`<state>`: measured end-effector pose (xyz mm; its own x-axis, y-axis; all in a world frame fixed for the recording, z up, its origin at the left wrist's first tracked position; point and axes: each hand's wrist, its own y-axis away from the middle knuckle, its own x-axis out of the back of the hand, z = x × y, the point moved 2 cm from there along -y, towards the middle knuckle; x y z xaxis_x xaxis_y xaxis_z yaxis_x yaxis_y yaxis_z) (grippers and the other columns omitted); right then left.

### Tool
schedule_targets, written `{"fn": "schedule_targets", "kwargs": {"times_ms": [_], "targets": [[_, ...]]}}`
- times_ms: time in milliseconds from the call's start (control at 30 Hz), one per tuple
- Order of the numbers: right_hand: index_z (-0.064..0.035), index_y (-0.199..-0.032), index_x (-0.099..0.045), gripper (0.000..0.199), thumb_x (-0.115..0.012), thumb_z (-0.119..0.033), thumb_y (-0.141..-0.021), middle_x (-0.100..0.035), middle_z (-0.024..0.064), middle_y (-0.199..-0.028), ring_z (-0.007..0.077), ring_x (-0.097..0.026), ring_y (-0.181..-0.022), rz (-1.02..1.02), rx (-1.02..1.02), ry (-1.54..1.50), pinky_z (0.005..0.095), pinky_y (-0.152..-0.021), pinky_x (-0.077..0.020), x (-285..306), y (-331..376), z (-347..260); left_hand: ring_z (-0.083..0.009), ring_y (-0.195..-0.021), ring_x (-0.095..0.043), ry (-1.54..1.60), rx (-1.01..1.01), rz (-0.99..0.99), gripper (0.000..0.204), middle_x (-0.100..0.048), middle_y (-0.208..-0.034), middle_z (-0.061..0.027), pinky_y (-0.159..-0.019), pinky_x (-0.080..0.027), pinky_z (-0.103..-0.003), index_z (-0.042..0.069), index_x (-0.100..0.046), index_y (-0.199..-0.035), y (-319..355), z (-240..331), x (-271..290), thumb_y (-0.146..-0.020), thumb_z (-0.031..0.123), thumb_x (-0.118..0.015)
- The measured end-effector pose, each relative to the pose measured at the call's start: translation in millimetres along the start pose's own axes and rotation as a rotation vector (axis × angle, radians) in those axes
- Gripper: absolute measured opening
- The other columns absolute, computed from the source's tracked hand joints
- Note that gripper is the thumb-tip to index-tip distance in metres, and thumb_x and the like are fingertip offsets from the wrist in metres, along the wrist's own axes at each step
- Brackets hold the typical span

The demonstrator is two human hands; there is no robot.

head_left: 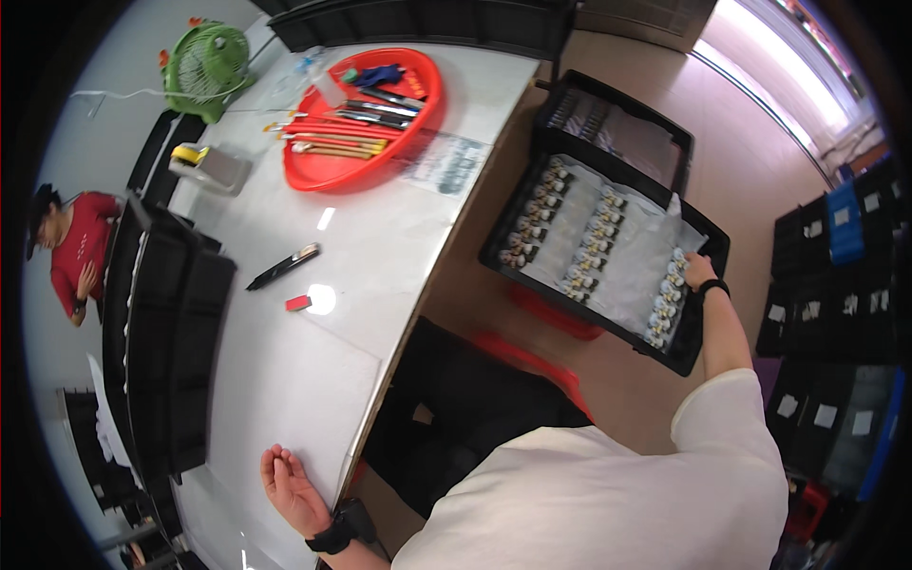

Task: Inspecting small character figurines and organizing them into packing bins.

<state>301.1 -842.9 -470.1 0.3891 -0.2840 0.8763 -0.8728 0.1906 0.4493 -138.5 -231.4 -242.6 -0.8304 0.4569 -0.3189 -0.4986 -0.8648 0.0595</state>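
My right hand (698,270) reaches out to the right into a black crate (698,351) on the floor. Its fingers sit on the far end of the right-hand row of small metal parts (667,299), lying in clear plastic. Whether it grips one I cannot tell. Two more rows of the same parts (594,245) lie to the left in that crate. My left hand (288,483) rests palm up on the white table (285,380) near its front edge, fingers loosely curled, holding nothing.
A red round tray (313,176) with brushes and tools, a green fan (207,65), a black knife-like tool (283,267) and a small red item (298,303) lie on the table. Black crates (180,361) line its left. A person in red (78,256) is at far left. Stacked crates (836,313) stand right.
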Motion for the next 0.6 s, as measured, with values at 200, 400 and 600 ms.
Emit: {"fn": "schedule_targets", "kwargs": {"times_ms": [200, 400, 600], "targets": [[-0.0081, -0.102, -0.057, 0.032, -0.048, -0.008, -0.071, -0.056, 0.0191, -0.098, 0.0330, -0.052, -0.099, 0.343, 0.184, -0.010, 0.0374, -0.083, -0.0433, 31, 19, -28, -0.0172, -0.094, -0.054, -0.032, 0.015, 0.030, 0.023, -0.053, -0.105, -0.0125, -0.086, -0.046, -0.027, -0.004, -0.045, -0.111, 6, -1, -8, -0.088, 0.002, -0.044], [-0.0061, -0.092, -0.060, 0.023, -0.048, -0.008, -0.073, -0.060, 0.0178, -0.084, 0.0330, -0.057, -0.086, 0.348, 0.417, -0.194, 0.0390, -0.073, -0.0451, 61, 79, -125, -0.0171, -0.092, -0.053, -0.039, 0.013, 0.068, 0.022, -0.053, -0.104, -0.0123, -0.085, -0.046, -0.026, -0.004, -0.046, -0.110, 4, 0, -16, -0.088, 0.001, -0.044], [-0.0010, -0.102, -0.055, 0.025, -0.050, -0.008, -0.078, -0.060, 0.0189, -0.093, 0.0332, -0.059, -0.086, 0.257, 0.810, -0.280, 0.0349, -0.074, -0.0470, 56, 104, -193, -0.0154, -0.088, -0.053, -0.082, -0.032, 0.128, 0.017, -0.055, -0.099, -0.0107, -0.079, -0.044, -0.025, -0.002, -0.053, -0.101, 13, 26, -16, -0.085, 0.002, -0.048]]}}
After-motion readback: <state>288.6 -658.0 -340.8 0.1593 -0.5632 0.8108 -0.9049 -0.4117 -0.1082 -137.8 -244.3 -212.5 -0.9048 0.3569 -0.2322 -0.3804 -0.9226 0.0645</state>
